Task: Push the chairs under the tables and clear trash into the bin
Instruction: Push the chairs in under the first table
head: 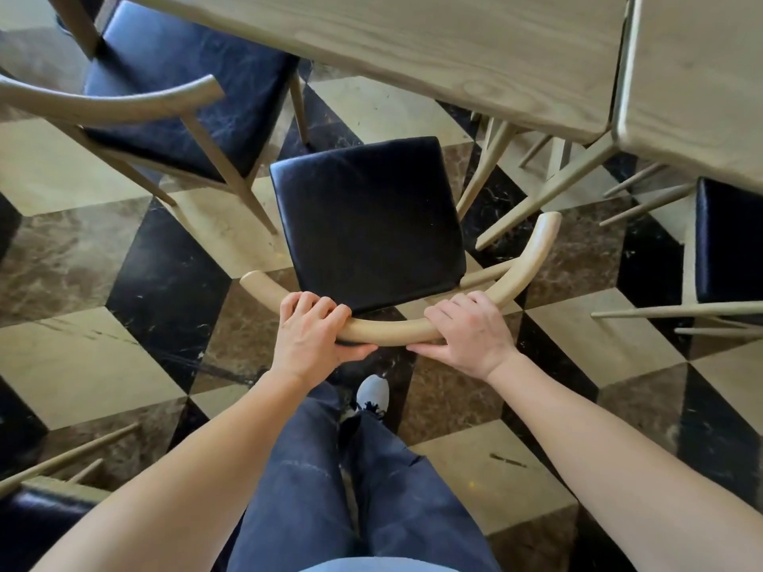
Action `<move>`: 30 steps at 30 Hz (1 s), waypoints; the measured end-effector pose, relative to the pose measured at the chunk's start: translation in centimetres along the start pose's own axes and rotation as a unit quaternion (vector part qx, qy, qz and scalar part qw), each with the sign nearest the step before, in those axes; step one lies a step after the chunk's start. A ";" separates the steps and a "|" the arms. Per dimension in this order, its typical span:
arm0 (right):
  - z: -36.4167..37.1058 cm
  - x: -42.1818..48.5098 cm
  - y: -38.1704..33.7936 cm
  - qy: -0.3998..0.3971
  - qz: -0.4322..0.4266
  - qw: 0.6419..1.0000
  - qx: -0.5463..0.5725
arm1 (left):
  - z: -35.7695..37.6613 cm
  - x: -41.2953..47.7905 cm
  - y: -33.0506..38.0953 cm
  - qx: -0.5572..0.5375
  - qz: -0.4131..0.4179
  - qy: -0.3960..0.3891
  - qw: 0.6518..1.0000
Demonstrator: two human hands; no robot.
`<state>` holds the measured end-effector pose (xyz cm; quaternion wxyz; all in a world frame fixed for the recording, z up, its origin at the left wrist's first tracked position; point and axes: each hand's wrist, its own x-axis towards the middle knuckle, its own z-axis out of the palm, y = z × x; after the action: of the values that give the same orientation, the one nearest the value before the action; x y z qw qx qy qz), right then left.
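Setting: dining room of a café or restaurant. Evidence: two pale wooden benches, one (pixel 413 47) beside the other (pixel 702 76), stood edge to edge. Several matching chairs were grouped around them, each with a curved wooden backrest (pixel 392 334) and a black padded seat (pixel 367 225); a second chair (pixel 173 97) stood at left, a third (pixel 726 241) at right. The floor (pixel 82 361) was polished marble in a cream, brown and black cube pattern.

Table (pixel 413 47) cut off by the top edge. Chair (pixel 363 225) legs mostly hidden beneath its seat. Neighbouring chair (pixel 731 241) cropped at right; one shoe (pixel 373 393) showing, the other perhaps behind the jeans (pixel 330 489).
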<state>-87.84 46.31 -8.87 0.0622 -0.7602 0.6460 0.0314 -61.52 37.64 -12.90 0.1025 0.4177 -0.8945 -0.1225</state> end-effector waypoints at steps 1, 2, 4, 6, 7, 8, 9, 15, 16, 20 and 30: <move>0.0 0.1 -0.1 -0.003 -0.002 1.000 -0.004 | -0.1 0.1 -0.1 -0.001 0.004 0.002 1.000; -0.1 0.3 -0.2 -0.004 -0.001 1.000 -0.005 | -0.1 0.1 -0.3 -0.001 0.007 0.003 1.000; 0.0 0.6 -0.7 -0.003 0.006 1.000 -0.006 | -0.3 0.3 -0.9 -0.001 0.012 -0.002 1.000; 0.0 1.1 -1.4 0.006 0.012 1.000 -0.003 | -0.7 0.6 -1.8 0.002 0.020 -0.007 1.000; 0.0 1.5 -1.8 0.014 0.016 1.000 -0.001 | -1.0 0.8 -2.5 0.004 0.025 -0.008 1.000; 0.1 1.9 -2.2 0.023 0.020 1.000 -0.001 | -1.2 1.1 -3.2 0.008 0.030 -0.011 0.999; 0.1 2.3 -2.7 0.030 0.025 0.999 -0.001 | -1.5 1.4 -3.8 0.012 0.034 -0.017 0.999; 0.4 4.7 -5.0 0.044 0.046 0.998 0.005 | -2.9 3.0 -7.4 0.034 0.056 -0.057 0.996; 0.5 5.1 -5.4 0.049 0.049 0.998 0.008 | -3.1 3.3 -8.0 0.037 0.062 -0.057 0.996; 0.5 7.0 -6.8 0.068 0.061 0.996 0.006 | -3.8 4.5 -10.5 0.045 0.086 -0.070 0.993; -0.3 10.3 -4.6 0.021 0.019 0.999 0.043 | -4.9 8.3 -15.3 0.065 0.146 -0.097 0.982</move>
<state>-81.64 36.93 -9.65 0.0810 -0.7447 0.6624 -0.0111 -54.30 21.05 -12.20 0.0050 0.2744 -0.9576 -0.0879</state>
